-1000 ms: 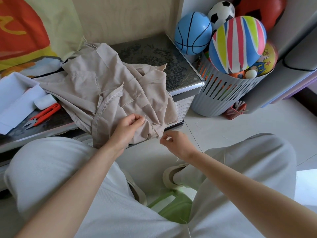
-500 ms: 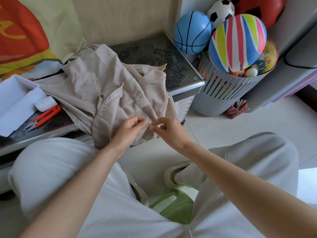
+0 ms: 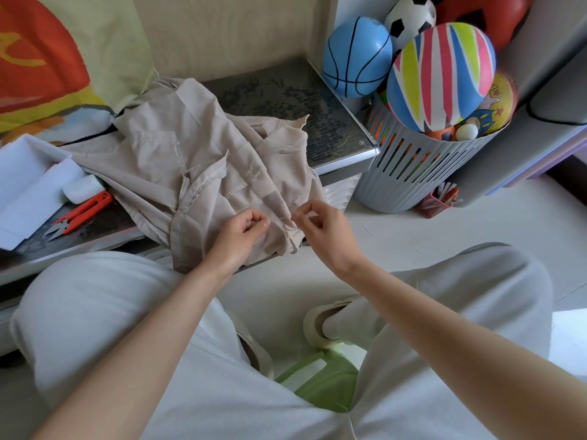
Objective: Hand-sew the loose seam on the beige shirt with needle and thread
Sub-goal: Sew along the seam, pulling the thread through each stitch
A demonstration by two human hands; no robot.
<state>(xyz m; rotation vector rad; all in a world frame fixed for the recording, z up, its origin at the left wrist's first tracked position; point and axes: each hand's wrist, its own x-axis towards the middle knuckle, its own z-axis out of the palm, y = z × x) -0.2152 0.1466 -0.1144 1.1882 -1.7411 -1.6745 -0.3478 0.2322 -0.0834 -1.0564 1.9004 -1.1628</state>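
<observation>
The beige shirt [image 3: 203, 173] lies crumpled on a low dark table [image 3: 336, 122], one edge hanging over the front. My left hand [image 3: 243, 231] pinches the fabric near that hanging edge. Just to its right, my right hand [image 3: 320, 223] has thumb and forefinger pressed together on a thin needle at the cloth. The needle is barely visible, and I cannot make out the thread.
Orange thread snips [image 3: 77, 215] and a white spool [image 3: 83, 189] lie left of the shirt beside a white box [image 3: 28, 182]. A grey slotted basket [image 3: 422, 173] full of balls stands at the table's right. My knees and a green stool [image 3: 320, 379] are below.
My right hand rose from below the table edge to the shirt edge beside my left hand, then drew slightly to the right. My left hand kept its pinch on the fabric.
</observation>
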